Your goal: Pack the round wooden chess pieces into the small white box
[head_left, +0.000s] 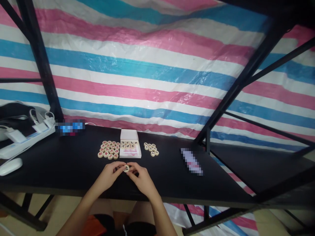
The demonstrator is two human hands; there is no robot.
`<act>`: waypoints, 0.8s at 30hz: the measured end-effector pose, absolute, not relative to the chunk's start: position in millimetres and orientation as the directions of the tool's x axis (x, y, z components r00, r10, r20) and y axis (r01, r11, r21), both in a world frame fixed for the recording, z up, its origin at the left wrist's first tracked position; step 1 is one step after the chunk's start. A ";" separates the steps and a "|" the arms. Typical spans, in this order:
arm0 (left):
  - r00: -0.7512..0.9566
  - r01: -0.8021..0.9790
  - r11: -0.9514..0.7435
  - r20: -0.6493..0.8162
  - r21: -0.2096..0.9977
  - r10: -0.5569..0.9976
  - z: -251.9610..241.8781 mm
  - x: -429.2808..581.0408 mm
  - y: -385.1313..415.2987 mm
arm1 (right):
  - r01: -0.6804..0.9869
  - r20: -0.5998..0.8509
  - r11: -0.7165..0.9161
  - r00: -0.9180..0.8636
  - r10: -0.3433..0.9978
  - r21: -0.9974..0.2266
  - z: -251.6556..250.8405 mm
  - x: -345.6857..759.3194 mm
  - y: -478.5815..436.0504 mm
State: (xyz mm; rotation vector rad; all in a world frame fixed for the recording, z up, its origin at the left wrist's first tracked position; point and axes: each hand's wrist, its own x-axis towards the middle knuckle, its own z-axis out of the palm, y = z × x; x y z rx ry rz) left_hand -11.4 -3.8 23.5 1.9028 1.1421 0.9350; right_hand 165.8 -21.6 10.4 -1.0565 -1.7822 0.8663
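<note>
My left hand (109, 175) and my right hand (141, 178) meet over the black table (73, 170) near its front edge. Together they pinch one round wooden chess piece (126, 168) by its rim, its marked face up. Behind my hands stands a small white box (130, 148) with its lid tipped up and some pieces inside. Several pieces with red marks (109, 149) lie in a patch left of the box. A smaller group with dark marks (151, 149) lies to its right.
A white power strip with plugged-in adapters (27, 136) and a white mouse (10, 166) sit at the left. Blurred items lie at the back left (70, 127) and at the right (192, 161). Black frame bars (40, 59) rise on both sides before a striped tarp.
</note>
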 end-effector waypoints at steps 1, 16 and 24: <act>0.358 0.388 -0.352 0.213 0.852 0.909 23.5 -11.1 -3.8 | 0.301 0.327 0.394 -0.249 0.912 -0.869 10.1 165.9 -21.7; 0.400 0.514 -0.439 0.247 0.736 0.883 14.9 -11.3 -0.3 | 0.343 0.389 0.443 -0.216 0.895 -0.828 13.2 166.6 -24.2; 0.266 0.515 -0.434 0.344 0.739 0.900 12.4 -12.8 0.3 | 0.512 0.363 0.335 -0.048 0.931 -0.791 23.9 185.3 11.3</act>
